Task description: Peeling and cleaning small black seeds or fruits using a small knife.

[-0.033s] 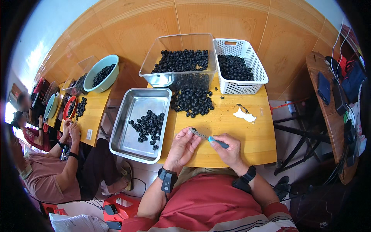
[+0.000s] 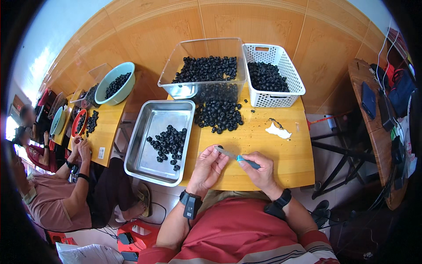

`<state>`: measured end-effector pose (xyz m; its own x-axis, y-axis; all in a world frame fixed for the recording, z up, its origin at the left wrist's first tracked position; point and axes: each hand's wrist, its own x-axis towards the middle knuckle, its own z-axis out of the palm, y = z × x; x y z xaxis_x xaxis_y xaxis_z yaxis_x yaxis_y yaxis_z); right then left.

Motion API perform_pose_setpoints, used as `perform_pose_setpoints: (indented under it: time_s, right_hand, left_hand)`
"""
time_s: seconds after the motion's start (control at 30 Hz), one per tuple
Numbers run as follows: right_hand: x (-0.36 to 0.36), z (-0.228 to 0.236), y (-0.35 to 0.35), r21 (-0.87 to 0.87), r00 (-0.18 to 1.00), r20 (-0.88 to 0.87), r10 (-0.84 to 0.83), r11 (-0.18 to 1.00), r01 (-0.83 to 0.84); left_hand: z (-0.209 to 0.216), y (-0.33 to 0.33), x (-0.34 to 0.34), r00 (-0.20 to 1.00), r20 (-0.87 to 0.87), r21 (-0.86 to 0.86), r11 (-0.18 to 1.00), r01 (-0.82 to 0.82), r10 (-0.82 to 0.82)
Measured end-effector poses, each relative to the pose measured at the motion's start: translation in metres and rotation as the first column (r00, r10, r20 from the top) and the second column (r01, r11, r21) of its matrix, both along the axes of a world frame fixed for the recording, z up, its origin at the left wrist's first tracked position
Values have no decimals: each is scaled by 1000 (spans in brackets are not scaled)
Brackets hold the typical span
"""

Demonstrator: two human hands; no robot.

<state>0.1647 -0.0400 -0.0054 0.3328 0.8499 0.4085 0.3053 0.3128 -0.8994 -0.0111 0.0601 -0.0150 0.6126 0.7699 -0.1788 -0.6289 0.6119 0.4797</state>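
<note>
My right hand (image 2: 258,170) is closed round the dark handle of a small knife (image 2: 227,153), with a bright blue band where the blade starts. The blade points left, its tip at the fingertips of my left hand (image 2: 209,166). Those fingers are pinched on a small black round piece (image 2: 220,147), mostly hidden by them. Beyond my hands lies a heap of black round pieces with holes (image 2: 218,115). To the left, a steel tray (image 2: 151,115) holds a smaller pile of the same pieces (image 2: 170,143).
A clear plastic bin (image 2: 203,42) and a white perforated basket (image 2: 274,100), both with black pieces, stand at the back. A crumpled white scrap (image 2: 278,130) and dark crumbs lie on the wooden table (image 2: 281,167). Another person (image 2: 66,193) works at the left.
The knife blade has turned very slightly and shows a plainer surface. Both hands stay in the same place.
</note>
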Motion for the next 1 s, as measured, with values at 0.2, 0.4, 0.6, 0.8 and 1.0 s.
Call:
perform_pose_setpoints:
  time_s: [0.2, 0.4, 0.6, 0.8, 1.0]
  right_hand:
    - [-1, -1, 3, 49, 998, 60, -27, 999, 24]
    - [-2, 1, 2, 57, 996, 80, -36, 998, 31]
    - [1, -1, 2, -35, 983, -69, -173, 985, 171]
    - [1, 4, 2, -67, 994, -52, -92, 994, 88]
    - [3, -1, 4, -56, 993, -59, -98, 994, 95]
  left_hand:
    - [-6, 0, -1, 998, 54, -10, 1000, 20, -19]
    - [-10, -1, -2, 996, 83, 32, 999, 17, -19]
    - [10, -12, -6, 986, 150, 76, 995, 64, -74]
    - [12, -14, -14, 996, 85, 79, 997, 12, -19]
    - [48, -22, -38, 976, -173, 187, 977, -102, 135]
